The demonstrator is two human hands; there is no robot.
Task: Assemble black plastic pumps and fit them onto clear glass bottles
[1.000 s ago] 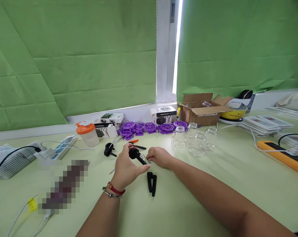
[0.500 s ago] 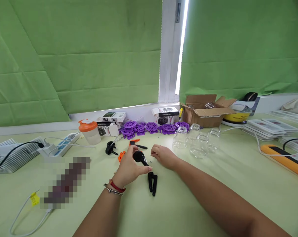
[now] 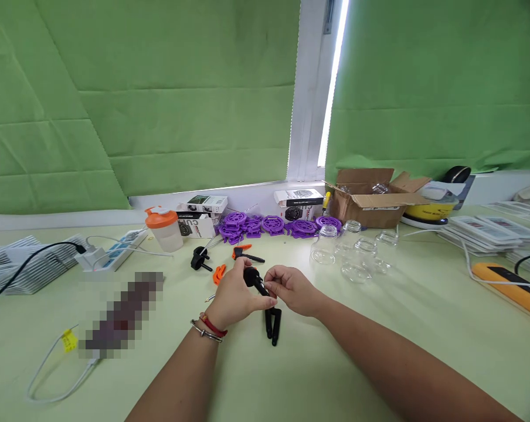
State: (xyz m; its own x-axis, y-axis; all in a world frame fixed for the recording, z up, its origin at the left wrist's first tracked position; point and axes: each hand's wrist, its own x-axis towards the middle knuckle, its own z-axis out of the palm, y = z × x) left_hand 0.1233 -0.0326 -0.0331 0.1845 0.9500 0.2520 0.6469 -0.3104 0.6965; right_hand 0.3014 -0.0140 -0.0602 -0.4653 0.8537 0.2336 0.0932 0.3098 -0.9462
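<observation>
The black part (image 3: pixel 259 284) is over the table (image 3: pixel 282 387), held in the left hand's (image 3: pixel 239 293) curled fingers. The right hand's (image 3: pixel 294 290) fingers are pinched together just to its right; I can't tell on what.

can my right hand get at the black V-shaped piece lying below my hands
Probably yes: the black V-shaped piece lies close by with its near end uncovered, though your right hand looks busy at the black part in your left hand.
</observation>
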